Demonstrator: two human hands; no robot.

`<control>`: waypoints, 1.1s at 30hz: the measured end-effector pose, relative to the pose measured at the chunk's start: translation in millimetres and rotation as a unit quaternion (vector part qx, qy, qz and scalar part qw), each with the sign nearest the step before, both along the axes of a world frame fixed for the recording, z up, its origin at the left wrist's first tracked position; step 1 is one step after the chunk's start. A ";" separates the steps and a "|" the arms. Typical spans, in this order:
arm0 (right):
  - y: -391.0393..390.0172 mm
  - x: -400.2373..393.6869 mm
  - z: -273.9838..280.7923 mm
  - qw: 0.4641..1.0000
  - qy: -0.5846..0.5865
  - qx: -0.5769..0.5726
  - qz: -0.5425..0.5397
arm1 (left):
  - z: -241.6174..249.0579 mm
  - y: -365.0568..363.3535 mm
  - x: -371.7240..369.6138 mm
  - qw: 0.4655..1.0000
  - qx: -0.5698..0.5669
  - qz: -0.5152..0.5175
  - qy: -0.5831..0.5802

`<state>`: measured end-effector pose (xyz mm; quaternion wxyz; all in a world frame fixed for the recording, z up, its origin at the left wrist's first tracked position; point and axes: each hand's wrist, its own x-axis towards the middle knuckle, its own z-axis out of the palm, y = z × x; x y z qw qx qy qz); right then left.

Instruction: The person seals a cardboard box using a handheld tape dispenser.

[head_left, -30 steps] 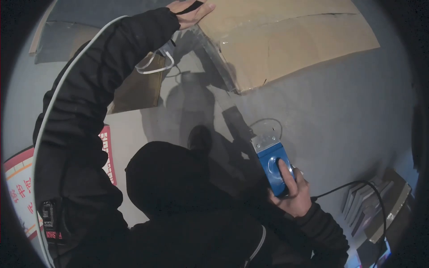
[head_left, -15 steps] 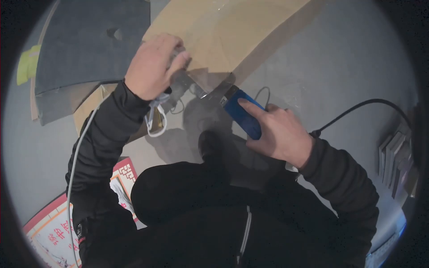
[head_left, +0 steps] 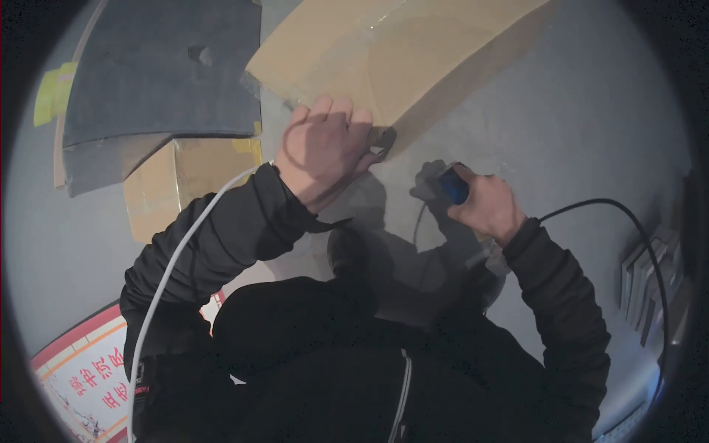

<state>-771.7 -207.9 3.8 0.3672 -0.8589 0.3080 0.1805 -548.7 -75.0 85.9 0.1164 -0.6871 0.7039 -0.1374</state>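
Observation:
My left hand (head_left: 325,155) is at the near end of a large brown cardboard box (head_left: 413,59), fingers curled over its edge and thumb pointing right. Its palm side is hidden from above. Right of it, apart from the box, my right hand (head_left: 487,207) grips a blue handheld tool (head_left: 454,186). Only the tool's rounded blue end shows past the thumb; what kind of tool it is I cannot tell. Clear tape runs along the top of the box.
A dark grey panel (head_left: 162,74) and a smaller cardboard box (head_left: 193,177) lie at left. A white cable (head_left: 188,236) runs along my left sleeve, a black cable (head_left: 591,201) from my right wrist. Books (head_left: 646,277) stand at right; a red-bordered printed sheet (head_left: 92,376) lies lower left.
My left hand has moved right and slightly down along the box's near end. My right hand has drawn back to the right with the blue tool, now turned so less of it shows.

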 end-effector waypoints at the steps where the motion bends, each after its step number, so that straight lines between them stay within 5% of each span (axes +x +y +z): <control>1: -1.0 -5.0 -3.9 1.000 -0.014 0.013 -0.012 | -1.7 5.8 7.6 0.999 0.019 0.029 -0.011; 6: -16.9 -1.9 17.0 0.997 -0.014 0.067 -0.032 | -9.2 25.9 63.2 0.991 0.028 0.122 -0.044; 12: -10.1 13.6 53.5 0.991 -0.112 0.073 -0.031 | -37.1 55.4 90.3 0.985 -0.118 0.124 -0.020; 15: -9.9 7.6 45.3 0.973 -0.225 0.056 -0.014 | -57.8 49.1 95.2 0.949 -0.311 0.014 0.052; 20: -11.6 8.1 34.9 0.962 -0.270 0.045 -0.017 | -107.8 54.1 101.8 0.895 -0.440 0.041 -0.062; 27: -8.8 9.5 33.7 0.965 -0.253 0.053 -0.050 | -106.8 88.2 110.9 0.882 -0.471 0.007 -0.019; 33: -16.7 15.7 47.9 0.954 -0.295 0.050 -0.001 | -56.7 103.9 142.4 0.910 -0.351 0.082 0.203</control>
